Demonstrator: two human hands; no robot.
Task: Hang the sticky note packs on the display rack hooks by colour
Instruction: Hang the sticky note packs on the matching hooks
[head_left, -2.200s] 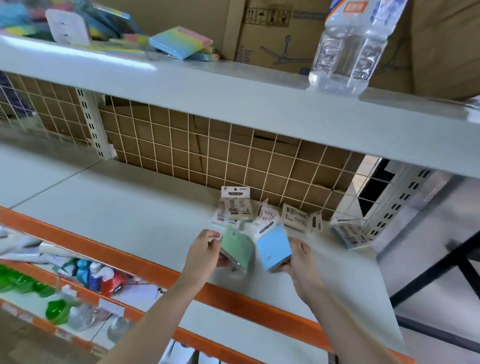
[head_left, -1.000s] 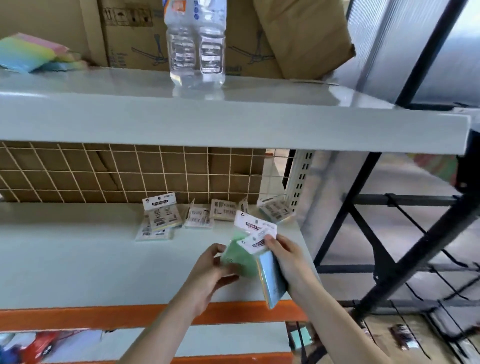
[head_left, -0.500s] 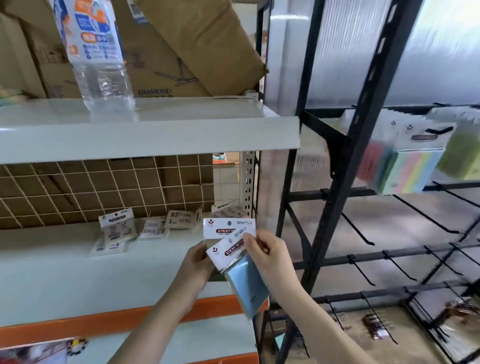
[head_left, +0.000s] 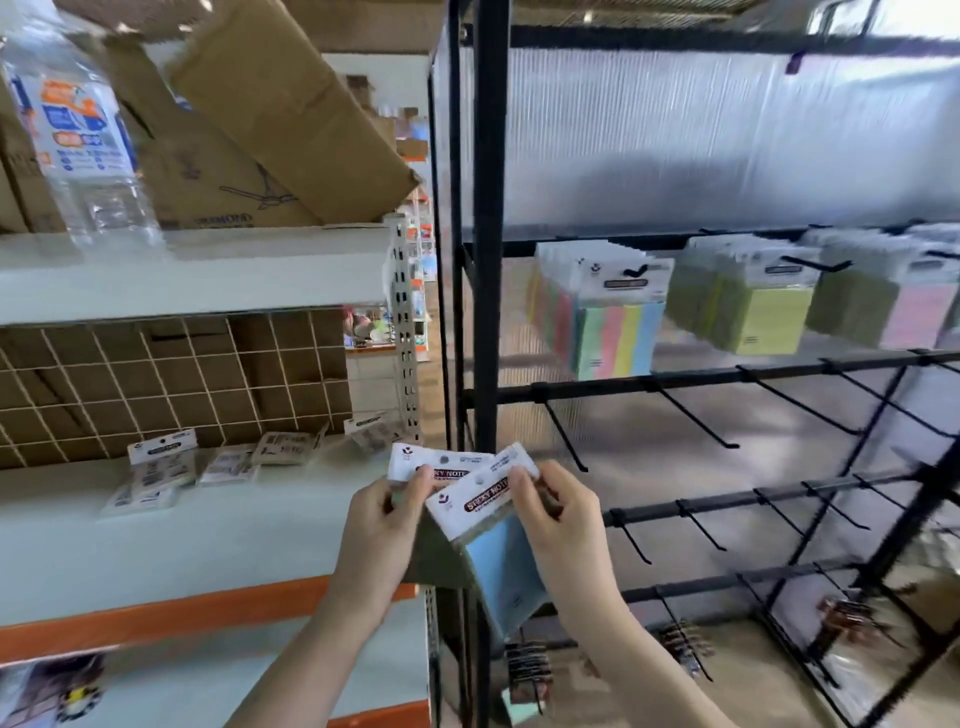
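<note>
Packs are up off the shelf now and the view has swung right, away from the pale grey metal shelf (head_left: 171, 525) where they were gathered a couple of seconds ago, so the black wire display rack (head_left: 488, 260) fills the right half of the picture. That reads as the carry being nearly over, with the hanging itself the next step, though no hook has been reached yet. Left hand (head_left: 382, 530) pinches the white header card of the green sticky note pack (head_left: 441, 465), thumb and fingers curled on it; right hand (head_left: 558, 514) holds the blue sticky note pack (head_left: 501, 566) by its own white header, fingers closed on the card's upper edge, so both grips are full. The two packs overlap, blue in front, just beside the rack's black upright. Bare black hooks (head_left: 696, 415) stick out from the bars close to the hands, and on the top bar hang multicolour pastel packs (head_left: 608, 317), yellow-green packs (head_left: 753, 306) and pink packs (head_left: 904, 312), so the blue and green will each want a free hook of their own, I'd judge. Back on the shelf, more packs (head_left: 156, 467) lie face down against a white wire grid backing (head_left: 156, 379). Above, a clear plastic water bottle (head_left: 78, 135) and brown cardboard boxes (head_left: 249, 114) stand on the upper shelf.
</note>
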